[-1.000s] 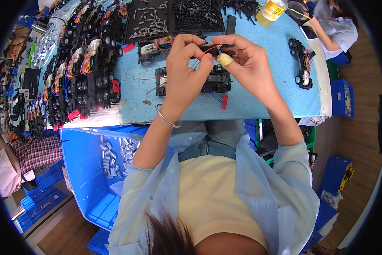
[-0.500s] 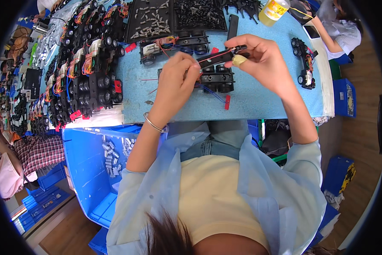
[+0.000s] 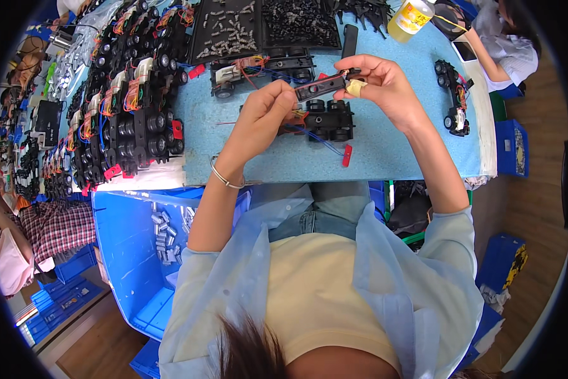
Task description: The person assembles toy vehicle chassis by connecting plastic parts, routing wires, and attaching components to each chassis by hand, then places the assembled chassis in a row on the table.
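Between my hands is a long black plastic chassis part (image 3: 320, 88) with a red wire along it, raised over the table. My left hand (image 3: 264, 117) is closed, thumb and fingers pinching its left end. My right hand (image 3: 391, 91) grips the other end between thumb and fingertips, and a yellow wrap (image 3: 355, 88) covers one digit. Beneath them a toy vehicle chassis (image 3: 322, 120) with black wheels and coloured wires rests on the blue mat. A red tab (image 3: 347, 155) hangs off its blue wires. My left hand partly hides this chassis.
Another wheeled chassis (image 3: 265, 68) lies behind my hands; one more (image 3: 453, 98) is at the right. Rows of chassis (image 3: 129, 95) crowd the left. Black trays (image 3: 226, 28) of small springs, a bottle (image 3: 410, 19) and a blue bin (image 3: 126, 252) surround the workspace. A co-worker sits far right.
My left hand has shifted slightly, and the black part has tilted to show its recessed face. The chassis beneath, with its red tab, has moved slightly right.
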`<state>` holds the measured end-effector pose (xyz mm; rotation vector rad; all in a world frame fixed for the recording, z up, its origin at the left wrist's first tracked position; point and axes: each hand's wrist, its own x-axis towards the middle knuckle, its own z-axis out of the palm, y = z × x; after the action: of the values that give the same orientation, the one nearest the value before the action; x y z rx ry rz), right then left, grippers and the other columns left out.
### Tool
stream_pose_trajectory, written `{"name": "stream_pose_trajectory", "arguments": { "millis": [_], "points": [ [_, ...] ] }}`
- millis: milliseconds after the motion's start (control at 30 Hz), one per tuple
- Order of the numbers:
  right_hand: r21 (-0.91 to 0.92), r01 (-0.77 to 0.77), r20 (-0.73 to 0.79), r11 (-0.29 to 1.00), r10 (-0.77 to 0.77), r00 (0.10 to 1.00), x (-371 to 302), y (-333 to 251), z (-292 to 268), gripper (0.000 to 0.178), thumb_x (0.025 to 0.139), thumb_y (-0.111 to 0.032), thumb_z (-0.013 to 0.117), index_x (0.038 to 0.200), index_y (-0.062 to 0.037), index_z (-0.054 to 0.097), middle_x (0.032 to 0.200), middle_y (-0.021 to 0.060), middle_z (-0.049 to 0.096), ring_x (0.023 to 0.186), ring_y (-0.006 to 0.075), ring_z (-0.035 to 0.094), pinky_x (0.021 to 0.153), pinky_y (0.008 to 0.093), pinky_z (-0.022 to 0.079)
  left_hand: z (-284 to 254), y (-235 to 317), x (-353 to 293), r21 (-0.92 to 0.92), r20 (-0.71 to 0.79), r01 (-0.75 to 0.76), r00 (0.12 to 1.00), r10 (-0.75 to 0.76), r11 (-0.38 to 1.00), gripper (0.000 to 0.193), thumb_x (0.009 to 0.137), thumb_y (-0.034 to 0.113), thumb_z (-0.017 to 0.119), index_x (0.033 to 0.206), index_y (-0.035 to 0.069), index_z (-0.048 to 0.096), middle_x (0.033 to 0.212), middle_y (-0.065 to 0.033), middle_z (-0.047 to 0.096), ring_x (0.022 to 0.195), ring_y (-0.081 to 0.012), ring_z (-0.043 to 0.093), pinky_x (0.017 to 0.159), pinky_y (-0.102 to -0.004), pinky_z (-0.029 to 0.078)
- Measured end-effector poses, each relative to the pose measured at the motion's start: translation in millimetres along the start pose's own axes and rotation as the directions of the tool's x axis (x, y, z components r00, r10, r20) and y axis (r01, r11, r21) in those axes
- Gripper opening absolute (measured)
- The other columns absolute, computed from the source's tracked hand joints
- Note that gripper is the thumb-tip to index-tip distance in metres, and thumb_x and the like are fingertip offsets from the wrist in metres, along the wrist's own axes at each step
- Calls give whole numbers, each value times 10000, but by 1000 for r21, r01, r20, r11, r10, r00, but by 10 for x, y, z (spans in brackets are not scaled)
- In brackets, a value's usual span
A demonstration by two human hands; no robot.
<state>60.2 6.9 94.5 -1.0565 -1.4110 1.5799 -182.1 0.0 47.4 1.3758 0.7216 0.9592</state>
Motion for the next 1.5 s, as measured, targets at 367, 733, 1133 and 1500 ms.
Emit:
{"name": "stream_pose_trajectory", "arguments": {
  "millis": [367,733,1133,1500],
  "points": [
    [131,-63,37,989,59,998,-23,127,-103,337,847,-9,599,1183,18,583,1076,91,647,909,199,677,876,293,526,18,-2,44,45,11,-16,1000,16,999,278,989,254,513,804,49,541,675,71,468,623,-7,402,536,-187,328],
    [-888,459,321,33,-670,670,177,394,45,280,724,-129,683,970,-41,585,818,112,532,724,313,571,625,369,459,175,-1,174,-110,-191,157,966,-176,981,195,943,212,592,869,33,575,704,59,484,579,-19,361,492,-202,306],
    [-923,250,69,292,-515,855,-343,309,144,126,755,-124,621,799,-36,543,745,115,555,712,318,591,567,426,473,576,-113,28,851,-110,-216,819,564,479,88,842,36,644,893,-2,584,882,-129,545,600,-245,554,508,-326,438],
    [-593,152,-228,791,-346,910,433,295,-688,280,885,-203,560,1063,5,619,864,75,651,767,177,610,707,344,498,588,-28,19,865,-70,-202,859,507,460,57,798,16,622,823,32,573,877,-91,568,767,-258,571,735,-388,429]
  ]
}}
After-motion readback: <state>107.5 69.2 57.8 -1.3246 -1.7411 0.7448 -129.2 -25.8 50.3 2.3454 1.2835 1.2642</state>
